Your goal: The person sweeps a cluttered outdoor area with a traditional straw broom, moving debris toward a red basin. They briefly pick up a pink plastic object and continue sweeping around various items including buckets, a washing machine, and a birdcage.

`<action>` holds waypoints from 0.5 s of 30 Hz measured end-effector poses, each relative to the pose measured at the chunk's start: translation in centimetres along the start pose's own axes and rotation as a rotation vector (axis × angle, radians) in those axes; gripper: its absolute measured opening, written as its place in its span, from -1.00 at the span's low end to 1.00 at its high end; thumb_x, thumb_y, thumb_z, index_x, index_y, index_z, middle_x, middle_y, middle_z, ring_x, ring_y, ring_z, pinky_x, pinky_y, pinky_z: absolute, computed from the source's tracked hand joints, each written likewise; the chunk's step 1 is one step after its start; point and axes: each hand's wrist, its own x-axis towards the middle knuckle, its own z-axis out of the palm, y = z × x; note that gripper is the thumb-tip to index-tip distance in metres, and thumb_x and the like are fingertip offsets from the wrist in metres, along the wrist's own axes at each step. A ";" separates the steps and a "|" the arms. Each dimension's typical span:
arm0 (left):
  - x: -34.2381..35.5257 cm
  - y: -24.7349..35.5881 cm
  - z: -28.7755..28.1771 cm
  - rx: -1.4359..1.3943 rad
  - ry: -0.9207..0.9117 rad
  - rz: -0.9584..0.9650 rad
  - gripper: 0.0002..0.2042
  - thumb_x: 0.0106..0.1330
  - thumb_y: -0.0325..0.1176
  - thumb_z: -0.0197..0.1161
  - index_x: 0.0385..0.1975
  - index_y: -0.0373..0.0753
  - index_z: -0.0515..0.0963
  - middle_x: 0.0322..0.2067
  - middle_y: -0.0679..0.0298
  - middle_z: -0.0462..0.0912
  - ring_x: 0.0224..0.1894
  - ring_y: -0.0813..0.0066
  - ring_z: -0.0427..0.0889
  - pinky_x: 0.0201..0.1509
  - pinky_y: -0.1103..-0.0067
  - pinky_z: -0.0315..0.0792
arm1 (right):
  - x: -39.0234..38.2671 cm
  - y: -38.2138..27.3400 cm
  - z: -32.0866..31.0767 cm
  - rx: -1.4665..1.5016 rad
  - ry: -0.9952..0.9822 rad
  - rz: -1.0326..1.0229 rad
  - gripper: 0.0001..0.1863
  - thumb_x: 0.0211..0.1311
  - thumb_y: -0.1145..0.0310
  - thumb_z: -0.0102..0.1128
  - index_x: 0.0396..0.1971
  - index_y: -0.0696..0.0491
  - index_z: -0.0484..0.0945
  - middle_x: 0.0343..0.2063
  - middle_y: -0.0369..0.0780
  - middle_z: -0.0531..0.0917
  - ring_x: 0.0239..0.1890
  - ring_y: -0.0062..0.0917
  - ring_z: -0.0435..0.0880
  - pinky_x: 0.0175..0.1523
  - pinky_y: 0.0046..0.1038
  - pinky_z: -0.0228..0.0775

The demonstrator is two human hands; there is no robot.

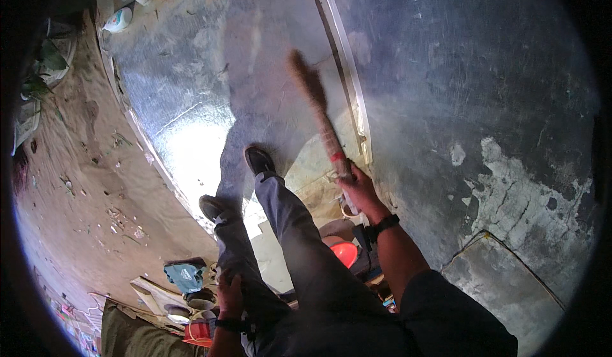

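Observation:
My right hand (360, 190) is wrapped round the pale handle of a broom (327, 131), just below a red band. The broom slants up and left over the floor. Its brown bristle head is smeared by motion, and I cannot tell whether it touches the floor. Down by my left trouser leg hangs my left hand (230, 293), fingers loosely bent, with nothing visible in them. Both my wrists carry dark bands.
A pale strip (347, 57) runs along the floor's right side beside a dark, stained wall (472, 89). Bottles (119, 20) stand at the far left. Brown sheeting (95, 166) with scattered debris covers the left. A teal bag (185, 276) and red containers (344, 253) lie near my legs.

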 end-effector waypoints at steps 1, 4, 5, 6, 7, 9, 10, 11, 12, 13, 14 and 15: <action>0.1 -0.1 0.0 0.044 0.014 0.002 -0.54 0.37 -0.32 0.22 0.20 -0.39 0.39 0.12 0.01 0.57 0.14 0.25 0.57 0.19 0.42 0.45 | 1.7 -0.4 -0.1 0.046 0.042 0.097 -0.35 0.22 0.26 0.33 0.33 -0.07 0.39 -0.26 -0.29 0.66 -0.36 -0.59 0.64 -0.29 -0.47 0.55; 0.2 -0.5 0.3 -0.057 0.037 -0.055 -0.54 0.36 -0.31 0.22 0.19 -0.41 0.40 0.12 0.00 0.57 0.15 0.25 0.55 0.21 0.41 0.44 | 8.5 -2.5 0.7 0.314 0.136 0.242 -0.49 0.24 0.25 0.31 0.19 -0.08 0.45 -0.51 -0.32 0.57 -0.64 -0.56 0.56 -0.59 -0.46 0.43; 0.2 -0.6 0.5 -0.111 0.034 -0.073 -0.55 0.36 -0.32 0.21 0.19 -0.41 0.41 0.10 0.01 0.58 0.13 0.25 0.56 0.19 0.41 0.45 | 10.3 -3.2 1.9 0.350 0.092 0.241 -0.51 0.23 0.25 0.32 0.17 -0.08 0.46 -0.51 -0.31 0.58 -0.63 -0.56 0.57 -0.58 -0.45 0.44; 0.4 -0.7 0.6 -0.164 0.043 -0.076 -0.55 0.35 -0.33 0.21 0.18 -0.41 0.41 0.08 0.01 0.58 0.11 0.26 0.57 0.18 0.42 0.45 | 11.5 -3.9 3.5 0.362 0.071 0.272 -0.53 0.23 0.25 0.32 0.14 -0.08 0.47 -0.50 -0.30 0.59 -0.63 -0.55 0.58 -0.57 -0.44 0.45; 0.5 -0.7 0.8 -0.218 0.033 -0.058 -0.56 0.35 -0.34 0.21 0.18 -0.41 0.41 0.07 0.02 0.59 0.09 0.27 0.58 0.16 0.42 0.46 | 11.4 -4.2 5.5 0.325 0.030 0.282 -0.48 0.21 0.25 0.34 0.17 -0.05 0.46 -0.45 -0.29 0.62 -0.60 -0.55 0.60 -0.56 -0.43 0.46; 0.9 -0.7 1.0 -0.123 0.031 -0.039 -0.56 0.34 -0.36 0.20 0.18 -0.42 0.40 0.03 0.04 0.60 0.04 0.30 0.59 0.12 0.44 0.48 | 9.6 -4.7 8.7 0.143 -0.049 0.157 -0.37 0.17 0.23 0.38 0.25 0.00 0.41 -0.29 -0.24 0.67 -0.47 -0.52 0.67 -0.45 -0.41 0.52; 1.1 -0.6 1.1 -0.073 0.027 -0.020 -0.56 0.34 -0.37 0.19 0.18 -0.43 0.39 0.01 0.04 0.61 0.02 0.31 0.60 0.10 0.45 0.49 | 8.2 -4.7 9.1 0.055 -0.142 0.032 -0.30 0.16 0.23 0.40 0.31 0.02 0.37 -0.20 -0.22 0.67 -0.37 -0.51 0.69 -0.34 -0.42 0.55; 1.1 -0.4 1.1 -0.101 0.029 -0.043 -0.56 0.34 -0.37 0.19 0.18 -0.42 0.39 -0.01 0.05 0.61 0.00 0.32 0.61 0.09 0.46 0.50 | 6.8 -4.7 9.5 -0.039 -0.125 -0.174 -0.23 0.15 0.23 0.41 0.36 0.04 0.33 -0.10 -0.20 0.67 -0.26 -0.49 0.72 -0.23 -0.44 0.57; 1.1 -0.2 1.1 -0.131 0.032 -0.067 -0.56 0.34 -0.37 0.19 0.17 -0.42 0.39 -0.03 0.06 0.62 -0.02 0.33 0.62 0.07 0.46 0.51 | 5.9 -4.9 9.3 -0.115 -0.126 -0.271 -0.24 0.15 0.23 0.40 0.36 0.04 0.33 -0.11 -0.19 0.67 -0.24 -0.49 0.70 -0.20 -0.44 0.56; 1.1 0.0 1.1 -0.163 0.036 -0.089 -0.57 0.34 -0.38 0.20 0.17 -0.42 0.39 -0.04 0.06 0.62 -0.04 0.34 0.62 0.05 0.47 0.51 | 5.8 -5.3 8.4 -0.088 -0.163 -0.296 -0.25 0.16 0.23 0.40 0.36 0.03 0.33 -0.11 -0.19 0.67 -0.23 -0.50 0.69 -0.16 -0.44 0.56; 1.0 0.2 1.1 -0.219 0.034 -0.098 -0.57 0.35 -0.37 0.20 0.17 -0.43 0.39 -0.04 0.06 0.62 -0.04 0.35 0.62 0.03 0.47 0.52 | 6.2 -6.0 7.3 0.007 -0.177 -0.152 -0.26 0.16 0.23 0.39 0.35 0.03 0.34 -0.11 -0.18 0.68 -0.21 -0.50 0.68 -0.13 -0.44 0.55; 0.9 0.4 1.1 -0.273 0.030 -0.109 -0.57 0.35 -0.37 0.19 0.17 -0.43 0.39 -0.04 0.07 0.62 -0.05 0.37 0.63 0.02 0.47 0.53 | 7.8 -6.9 6.0 0.008 -0.169 -0.004 -0.26 0.17 0.23 0.39 0.35 0.02 0.34 -0.11 -0.18 0.68 -0.20 -0.50 0.67 -0.10 -0.44 0.55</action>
